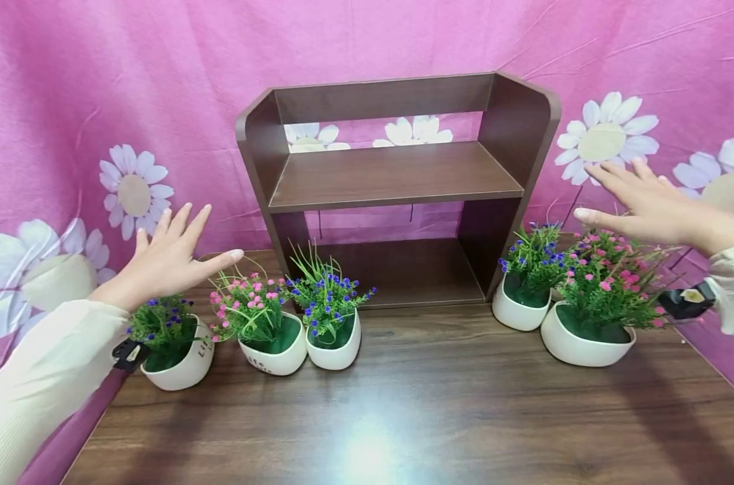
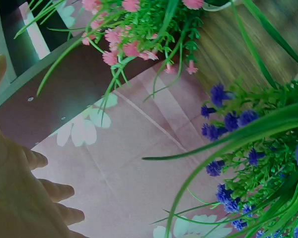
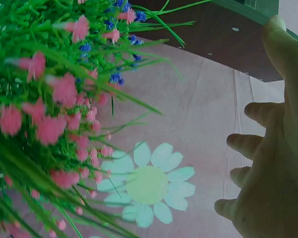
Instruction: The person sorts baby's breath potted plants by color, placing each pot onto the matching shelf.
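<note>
My left hand (image 1: 167,259) hovers with spread fingers above a blue-flowered potted plant (image 1: 179,357) at the table's left. Beside that pot stand a pink-flowered plant (image 1: 276,347) and another blue-flowered one (image 1: 335,343), their white pots close together. Over on the right, my right hand (image 1: 658,205) is raised with its fingers extended above a large pink-flowered plant (image 1: 591,343). A smaller blue-flowered plant (image 1: 520,306) stands just left of it. Neither hand holds anything; the wrist views show pink blooms (image 3: 59,94) and blue blooms (image 2: 231,121) apart from the fingers.
A dark brown two-tier shelf (image 1: 397,178) stands at the back middle of the wood-grain table (image 1: 440,404). Behind it hangs a pink curtain (image 1: 379,40) printed with white daisies. Pots flank the shelf on both sides. Light glares off the table's front.
</note>
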### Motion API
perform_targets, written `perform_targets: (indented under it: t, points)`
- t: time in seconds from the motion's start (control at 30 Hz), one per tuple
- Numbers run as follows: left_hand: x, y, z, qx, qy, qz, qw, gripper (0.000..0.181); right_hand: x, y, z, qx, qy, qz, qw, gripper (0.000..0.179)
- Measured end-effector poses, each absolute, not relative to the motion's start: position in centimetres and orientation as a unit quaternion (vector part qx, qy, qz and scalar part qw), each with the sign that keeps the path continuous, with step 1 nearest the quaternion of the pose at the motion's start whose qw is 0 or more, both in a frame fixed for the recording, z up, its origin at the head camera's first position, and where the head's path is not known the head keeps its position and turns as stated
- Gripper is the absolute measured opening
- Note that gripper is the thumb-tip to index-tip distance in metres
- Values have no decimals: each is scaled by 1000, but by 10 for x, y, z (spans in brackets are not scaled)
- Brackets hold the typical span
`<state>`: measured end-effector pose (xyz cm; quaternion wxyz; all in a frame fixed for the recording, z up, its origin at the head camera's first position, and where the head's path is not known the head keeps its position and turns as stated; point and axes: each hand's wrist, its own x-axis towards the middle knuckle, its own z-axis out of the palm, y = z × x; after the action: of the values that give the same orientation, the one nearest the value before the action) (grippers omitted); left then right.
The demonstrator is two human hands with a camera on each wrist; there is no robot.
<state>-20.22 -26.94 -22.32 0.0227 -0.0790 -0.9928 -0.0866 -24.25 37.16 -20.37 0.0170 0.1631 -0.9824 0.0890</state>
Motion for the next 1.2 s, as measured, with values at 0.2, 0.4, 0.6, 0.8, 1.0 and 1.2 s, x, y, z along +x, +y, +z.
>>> perform_targets:
  t: [0.2, 0.4, 0.6, 0.8, 1.0, 1.2]
  points:
    - [-197, -269, -222, -83, -990, -108, 31, 100, -244, 360, -207, 174, -969, 170, 42, 78]
    - [-184, -270, -223, -88, -985, -137, 61, 99, -247, 330, -214, 153, -944, 286, 67, 80]
    - [-167, -272, -228, -93, -973, -180, 110, 98, -253, 294, -234, 175, -863, 459, 121, 76]
    - [-150, -280, -236, -93, -959, -215, 159, 96, -259, 269, -251, 161, -813, 530, 178, 80]
    - [-129, -295, -250, -75, -941, -262, 201, 95, -266, 254, -259, 148, -791, 542, 241, 86]
    - [-108, -310, -269, -32, -922, -304, 239, 98, -270, 248, -264, 120, -789, 535, 275, 85]
